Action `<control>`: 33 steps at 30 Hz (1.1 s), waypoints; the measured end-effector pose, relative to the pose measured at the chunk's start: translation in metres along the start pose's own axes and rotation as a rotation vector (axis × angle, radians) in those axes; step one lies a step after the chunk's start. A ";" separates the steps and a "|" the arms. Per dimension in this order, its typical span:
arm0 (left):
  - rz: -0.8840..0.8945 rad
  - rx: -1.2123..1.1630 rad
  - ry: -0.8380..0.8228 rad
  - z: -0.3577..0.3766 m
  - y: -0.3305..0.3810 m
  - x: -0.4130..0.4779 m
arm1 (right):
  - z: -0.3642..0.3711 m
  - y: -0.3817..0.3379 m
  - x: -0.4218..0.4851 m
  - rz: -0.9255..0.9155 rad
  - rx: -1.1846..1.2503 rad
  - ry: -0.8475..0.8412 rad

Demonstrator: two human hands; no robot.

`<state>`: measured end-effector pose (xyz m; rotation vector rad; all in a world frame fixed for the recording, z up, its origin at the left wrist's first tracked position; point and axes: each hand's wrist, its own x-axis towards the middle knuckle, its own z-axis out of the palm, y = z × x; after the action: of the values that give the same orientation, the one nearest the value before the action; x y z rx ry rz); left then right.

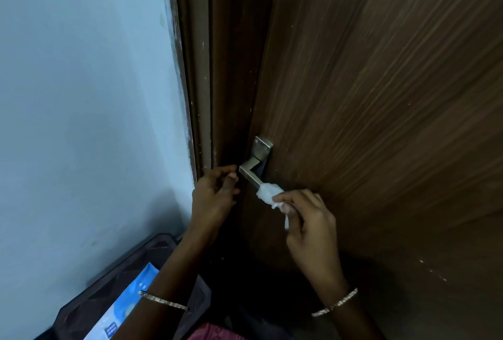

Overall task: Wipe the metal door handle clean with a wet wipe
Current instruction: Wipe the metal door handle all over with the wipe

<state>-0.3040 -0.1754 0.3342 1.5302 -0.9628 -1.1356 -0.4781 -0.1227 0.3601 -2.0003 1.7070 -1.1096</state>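
Observation:
A brushed metal door handle (251,173) with a rectangular backplate sits on the brown wooden door (381,95). My right hand (307,220) pinches a bunched white wet wipe (268,194), which is pressed around the free end of the lever. My left hand (215,198) hovers just left of the handle's corner by the door edge, fingers apart and curled, holding nothing. Both wrists wear thin bangles.
A pale blue wall (81,95) fills the left side, meeting the dark brown door frame (198,81). Below on the left, a blue and white wipes pack (122,309) lies on a dark mesh-like surface (109,280).

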 end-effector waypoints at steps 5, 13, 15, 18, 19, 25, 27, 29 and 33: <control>0.122 0.135 0.083 0.007 0.011 0.001 | -0.004 0.001 -0.008 0.299 0.284 0.176; 0.191 0.379 0.100 0.005 0.022 0.007 | 0.060 0.009 0.006 1.285 1.389 0.085; 0.198 0.383 0.087 0.001 0.025 0.010 | 0.071 0.011 0.020 1.356 1.470 -0.029; 0.190 0.408 0.083 -0.003 0.027 0.015 | 0.088 0.012 0.043 1.363 1.703 -0.007; 0.186 0.418 0.084 -0.003 0.027 0.017 | 0.091 0.010 0.050 1.368 1.816 0.049; 0.172 0.425 0.076 -0.004 0.025 0.019 | 0.084 0.002 0.062 1.424 2.089 0.110; 0.168 0.411 0.066 -0.005 0.025 0.018 | 0.077 0.008 0.062 1.466 2.036 0.055; 0.160 0.399 0.060 -0.005 0.026 0.018 | 0.072 0.013 0.062 1.475 2.015 0.010; 0.165 0.394 0.076 -0.002 0.026 0.017 | 0.060 0.007 0.063 1.447 1.903 -0.027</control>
<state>-0.2987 -0.1969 0.3564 1.7513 -1.2890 -0.7956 -0.4404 -0.1988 0.3392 0.3899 0.6913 -1.0589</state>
